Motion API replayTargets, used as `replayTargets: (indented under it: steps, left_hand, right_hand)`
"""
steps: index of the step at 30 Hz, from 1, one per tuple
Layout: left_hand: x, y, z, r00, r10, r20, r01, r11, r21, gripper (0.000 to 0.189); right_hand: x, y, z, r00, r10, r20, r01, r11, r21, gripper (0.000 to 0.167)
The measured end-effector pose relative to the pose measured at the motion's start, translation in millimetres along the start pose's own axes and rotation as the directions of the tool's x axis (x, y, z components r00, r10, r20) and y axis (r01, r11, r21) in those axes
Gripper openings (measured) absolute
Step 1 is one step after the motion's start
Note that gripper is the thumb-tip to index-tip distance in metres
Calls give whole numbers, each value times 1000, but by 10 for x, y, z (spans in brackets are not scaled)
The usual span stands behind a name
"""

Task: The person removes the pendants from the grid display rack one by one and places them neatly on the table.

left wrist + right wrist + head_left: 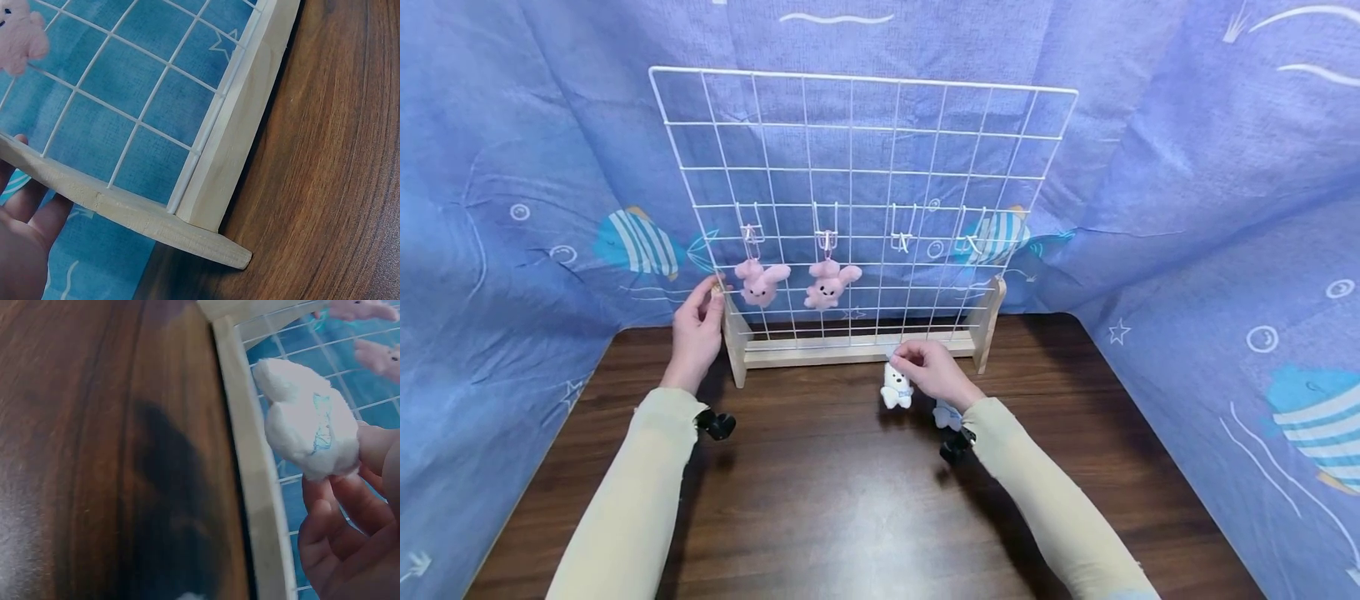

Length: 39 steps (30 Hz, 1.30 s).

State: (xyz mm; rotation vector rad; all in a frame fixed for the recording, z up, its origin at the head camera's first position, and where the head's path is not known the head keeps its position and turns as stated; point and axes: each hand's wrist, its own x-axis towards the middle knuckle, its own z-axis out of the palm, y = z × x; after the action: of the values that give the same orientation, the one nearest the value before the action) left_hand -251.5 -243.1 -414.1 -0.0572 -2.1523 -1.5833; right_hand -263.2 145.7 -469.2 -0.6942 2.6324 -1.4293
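My right hand (934, 367) pinches a small white plush keychain (896, 387) by its top, holding it above the table in front of the rack. In the right wrist view the plush (306, 419) shows white fur and a light blue patch. My left hand (695, 333) grips the wooden side post (733, 333) of a white wire grid rack (850, 171); the left wrist view shows its fingers (50, 219) around the wood. Two pink plush keychains (827, 285) hang from hooks on the grid's left half. Under my right wrist lies another whitish plush (947, 415), partly hidden.
Two white hooks (902, 240) without plushes hang on the grid's right half. A wooden bar (812, 353) joins the side posts at the bottom. The brown table (820, 500) meets a blue fish-patterned cloth (1187, 250) at the back and sides.
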Motion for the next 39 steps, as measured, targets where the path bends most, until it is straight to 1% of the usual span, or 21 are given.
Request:
replayTargets:
  steps: [4,8,11,17,21,26,29,30,31,34,37,38,39]
  left_hand:
    - [20,-10,4,1000,0,2,0,1000,-18,41]
    - [17,-5,8,1000,-6,2,6,999,-36,40]
    - [14,-2,12,1000,-3,2,3,999,-37,40]
    - [15,-16,12,1000,-5,-4,5,1000,-16,41]
    - [21,-41,5,1000,2,-4,-2,1000,-2,41]
    - [7,-18,5,1000,12,-5,-12,1000,10,40]
    - [2,-14,0,1000,10,-4,-10,1000,-2,40]
    - [5,-24,-1,1000,7,-2,-7,1000,-9,40]
    - [23,-79,-2,1000,10,-3,-10,1000,-9,41]
    - [22,-73,-3,1000,4,-2,-4,1000,-19,41]
    - [26,-72,-5,1000,9,0,-9,1000,-11,41]
    - [16,-30,-6,1000,8,1,-8,1000,-13,40]
    - [21,-33,-8,1000,10,0,-10,1000,-6,40]
  right_hand:
    - [13,79,41,999,12,34,-10,998,-55,14]
    - [39,150,67,997,-15,78,25,992,-122,15]
    - [53,183,74,993,-21,114,39,986,-163,15]
    - [57,204,84,985,20,170,14,980,-199,14]
    - [69,229,105,985,29,170,9,975,-222,13]
    - [80,256,127,985,22,173,22,968,-250,14]
    - [86,261,144,983,40,181,9,965,-263,14]
    - [89,261,150,982,47,183,4,964,-266,15]
    - [93,264,158,981,51,185,1,963,-271,15]
    - [100,259,176,980,53,189,3,959,-284,15]
    - [100,248,173,981,45,190,13,955,-297,15]
    - [100,242,167,981,44,189,15,954,-299,15]
    - [102,237,161,981,44,187,15,953,-303,15]
